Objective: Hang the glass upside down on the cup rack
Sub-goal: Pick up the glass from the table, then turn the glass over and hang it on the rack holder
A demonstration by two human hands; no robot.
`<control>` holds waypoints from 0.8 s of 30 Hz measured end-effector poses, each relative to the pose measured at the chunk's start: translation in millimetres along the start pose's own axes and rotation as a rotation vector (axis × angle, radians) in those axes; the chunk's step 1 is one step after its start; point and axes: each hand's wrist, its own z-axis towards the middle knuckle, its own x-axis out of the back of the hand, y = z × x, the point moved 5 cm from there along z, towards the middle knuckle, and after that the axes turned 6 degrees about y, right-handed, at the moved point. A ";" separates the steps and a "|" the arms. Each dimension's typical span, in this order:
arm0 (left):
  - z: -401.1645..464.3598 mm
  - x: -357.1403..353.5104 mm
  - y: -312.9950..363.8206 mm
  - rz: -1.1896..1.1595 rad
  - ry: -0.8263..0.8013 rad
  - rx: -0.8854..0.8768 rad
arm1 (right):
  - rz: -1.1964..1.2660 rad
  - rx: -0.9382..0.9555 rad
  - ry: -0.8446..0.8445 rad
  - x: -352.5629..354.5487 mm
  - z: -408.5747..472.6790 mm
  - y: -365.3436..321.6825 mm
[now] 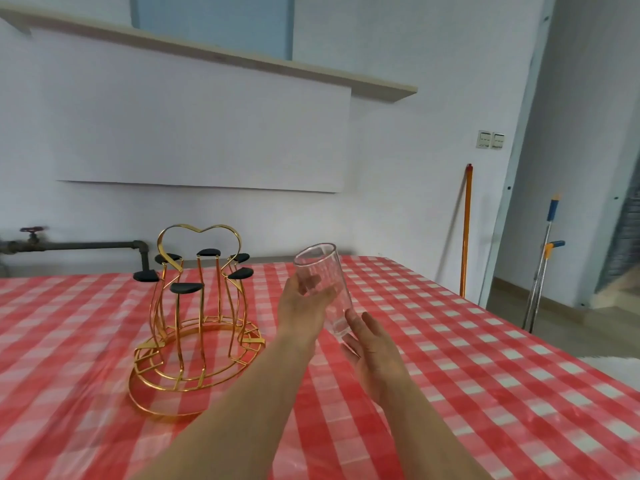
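Clear glass [323, 289], mouth up and tilted, raised above the red-checked tablecloth [485, 393], just right of the gold wire cup rack [194, 320] with 6 black-tipped pegs. Left hand [301, 303] wrapped around the glass's middle. Right hand [370, 348] with fingers spread, touching the base.

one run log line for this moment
glass: upright, airborne | left hand: gripping | right hand: open at base | cup rack: empty
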 end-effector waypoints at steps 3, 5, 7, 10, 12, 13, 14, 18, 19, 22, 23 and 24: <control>-8.0 -1.2 10.6 -0.157 -0.028 0.041 | 0.179 -0.072 -0.029 -12.2 -5.6 -1.9; -15.0 -3.2 15.9 -0.266 -0.044 0.071 | 0.253 -0.090 -0.081 -24.5 -10.9 -2.7; -21.9 -3.1 19.8 -0.349 -0.040 0.089 | 0.305 -0.077 -0.128 -37.1 -18.6 -6.5; -31.5 -0.5 25.0 -0.459 -0.037 0.140 | 0.410 -0.031 -0.164 -48.6 -25.6 -13.5; -37.6 2.6 29.4 -0.499 -0.048 0.155 | 0.490 0.002 -0.181 -54.1 -29.5 -16.5; -39.0 3.7 29.7 -0.506 -0.053 0.155 | 0.522 0.011 -0.190 -56.5 -30.9 -16.8; -41.2 4.8 30.5 -0.493 -0.056 0.148 | 0.547 0.015 -0.200 -58.3 -31.4 -16.4; -51.0 15.8 37.6 -0.396 -0.025 0.120 | 0.636 0.003 -0.266 -68.1 -35.6 -15.7; -54.1 17.5 39.8 -0.377 -0.028 0.113 | 0.657 0.006 -0.273 -68.6 -37.6 -16.4; -58.3 23.7 42.5 -0.340 -0.059 0.086 | 0.673 0.058 -0.312 -72.7 -44.2 -21.0; -59.7 24.2 42.9 -0.326 -0.074 0.077 | 0.668 0.091 -0.321 -73.2 -45.4 -23.5; -61.4 25.1 42.5 -0.310 -0.080 0.072 | 0.669 0.120 -0.321 -72.9 -46.9 -26.2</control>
